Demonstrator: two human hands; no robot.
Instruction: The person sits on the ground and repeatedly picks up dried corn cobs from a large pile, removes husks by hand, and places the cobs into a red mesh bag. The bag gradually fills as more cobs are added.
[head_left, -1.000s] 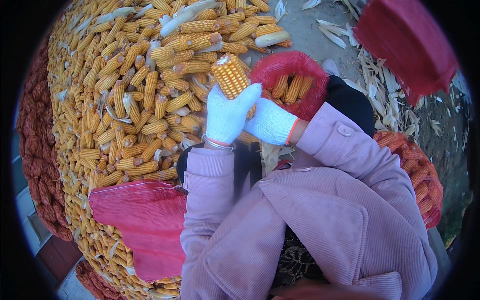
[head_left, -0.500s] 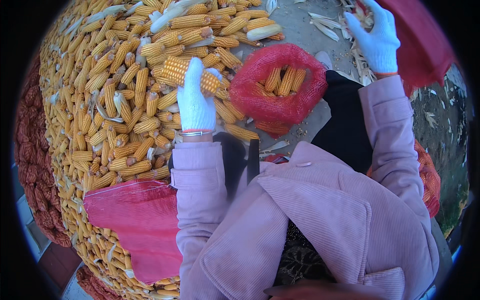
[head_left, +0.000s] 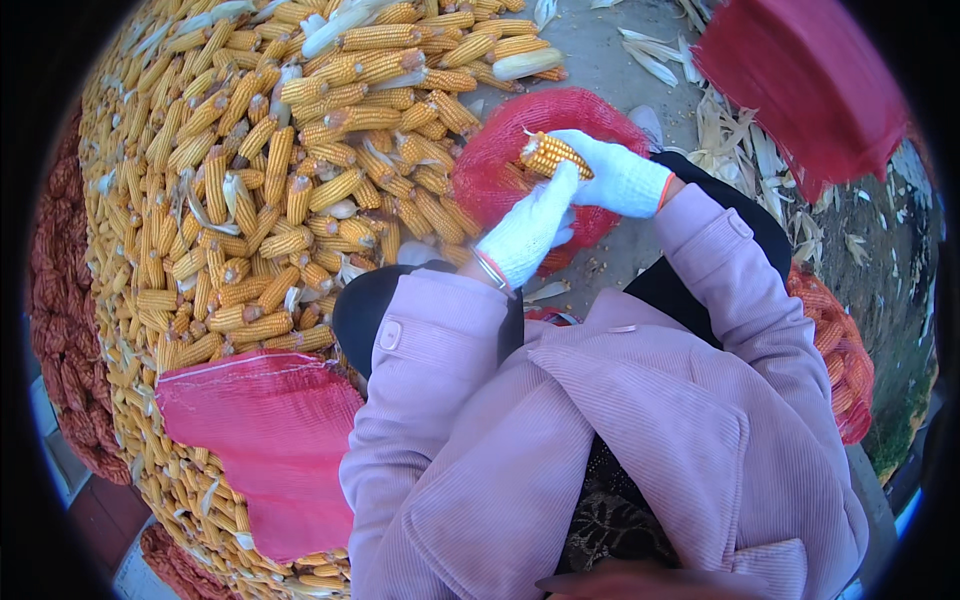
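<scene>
A yellow corn cob (head_left: 552, 153) is held between my two gloved hands, just above the mouth of a red mesh sack (head_left: 490, 165). My right hand (head_left: 622, 175), in a white knit glove, closes round the cob from the right. From the lower left my left hand (head_left: 530, 228), gloved the same way, presses its thumb and fingers to the cob's near side; its fingertips are partly hidden. The hands and cob cover most of the sack's opening. Left of the sack spreads a large heap of husked corn cobs (head_left: 290, 200).
An unfilled red sack (head_left: 265, 440) lies over the heap at lower left, and another red cloth sack (head_left: 810, 85) is at upper right. Dry husks (head_left: 735, 150) litter the ground. A filled mesh sack (head_left: 832, 350) stands at right; stacked filled sacks (head_left: 65, 330) line the far left.
My left hand has brought the cob rightward from above the heap to over the sack. The right hand came down from the upper right, leaving the husks, and now grips the cob too.
</scene>
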